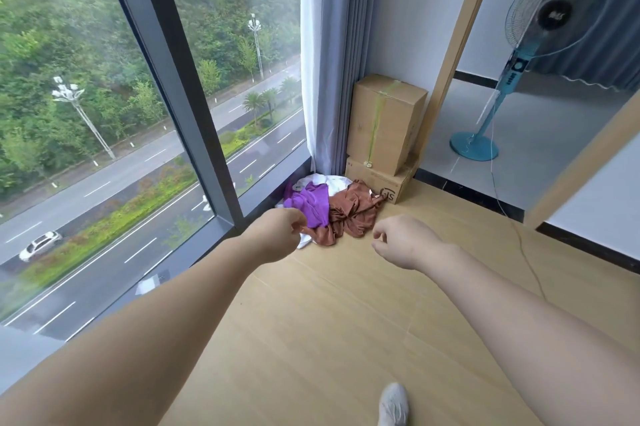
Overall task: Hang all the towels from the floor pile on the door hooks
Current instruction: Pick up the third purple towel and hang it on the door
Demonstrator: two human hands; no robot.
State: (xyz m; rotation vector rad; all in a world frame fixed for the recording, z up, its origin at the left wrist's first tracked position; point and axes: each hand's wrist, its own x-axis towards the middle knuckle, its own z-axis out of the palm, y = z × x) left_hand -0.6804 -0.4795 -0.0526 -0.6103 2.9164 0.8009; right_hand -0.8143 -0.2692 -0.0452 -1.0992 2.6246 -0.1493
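Purple towel [310, 204], brown towel [350, 214] and white towel [327, 182] lie tangled on the floor [346, 321] by the window [214, 134] corner, while the left hand [277, 235] and right hand [401, 242] hover near them, loosely curled and empty, so one careless grab may drag several up together.

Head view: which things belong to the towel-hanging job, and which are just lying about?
Job: purple towel, brown towel, white towel, left hand, right hand; no door hooks in view.
Lying about: stacked boxes, standing fan, curtain.
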